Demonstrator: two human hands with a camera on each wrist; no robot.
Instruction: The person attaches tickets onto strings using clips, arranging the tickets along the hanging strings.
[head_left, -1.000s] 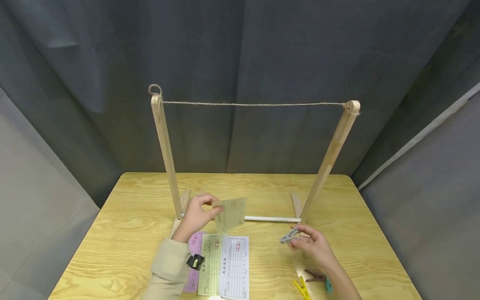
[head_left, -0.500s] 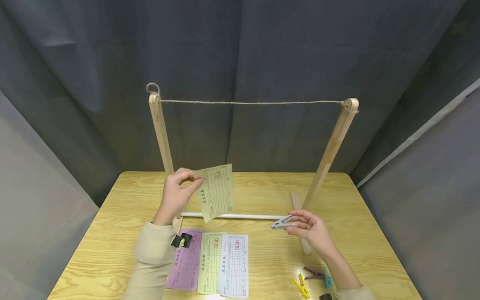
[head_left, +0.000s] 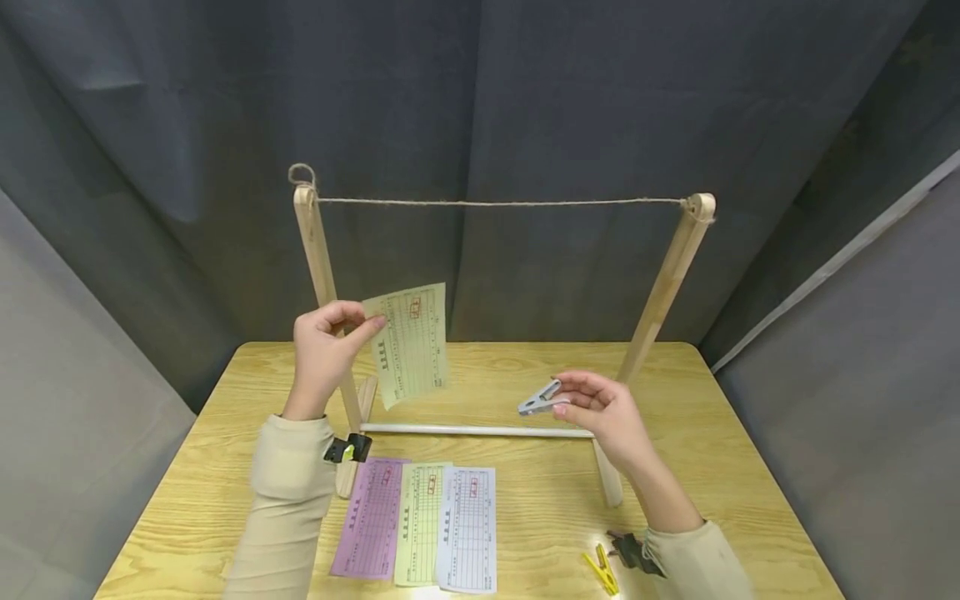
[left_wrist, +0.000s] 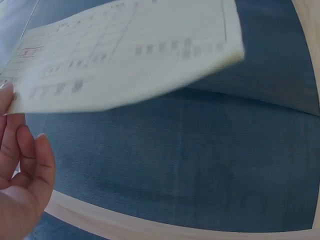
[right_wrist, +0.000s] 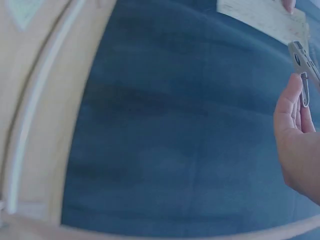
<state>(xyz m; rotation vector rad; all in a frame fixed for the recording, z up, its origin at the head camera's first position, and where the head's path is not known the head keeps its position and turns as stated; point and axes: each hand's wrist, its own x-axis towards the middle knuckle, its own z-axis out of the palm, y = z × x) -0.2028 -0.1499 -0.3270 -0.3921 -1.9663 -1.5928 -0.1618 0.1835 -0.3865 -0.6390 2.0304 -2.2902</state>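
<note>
The left hand point(head_left: 324, 354) pinches the upper left corner of a yellow-green printed slip point(head_left: 411, 346), which hangs in the air in front of the left post. In the left wrist view this slip point(left_wrist: 125, 60) reaches out from the fingertips of the left hand point(left_wrist: 25, 175). To the right, the right hand point(head_left: 603, 417) holds a grey clothespin point(head_left: 538, 400) between thumb and fingers, its tip pointing left. The right wrist view shows the clothespin point(right_wrist: 301, 62) in the right hand point(right_wrist: 300, 135). A string point(head_left: 487, 203) runs above both hands.
A wooden frame with a left post point(head_left: 316, 242), a right post point(head_left: 667, 283) and a white bar point(head_left: 480, 430) stands on the table point(head_left: 247, 467). Purple point(head_left: 371, 521), green point(head_left: 420, 525) and white slips point(head_left: 467, 529) lie in front. A yellow clothespin point(head_left: 602, 572) lies by the right sleeve.
The left hand has lifted the slip up and to the left, off the area above the other slips. The right hand has raised the grey clothespin and moved slightly left.
</note>
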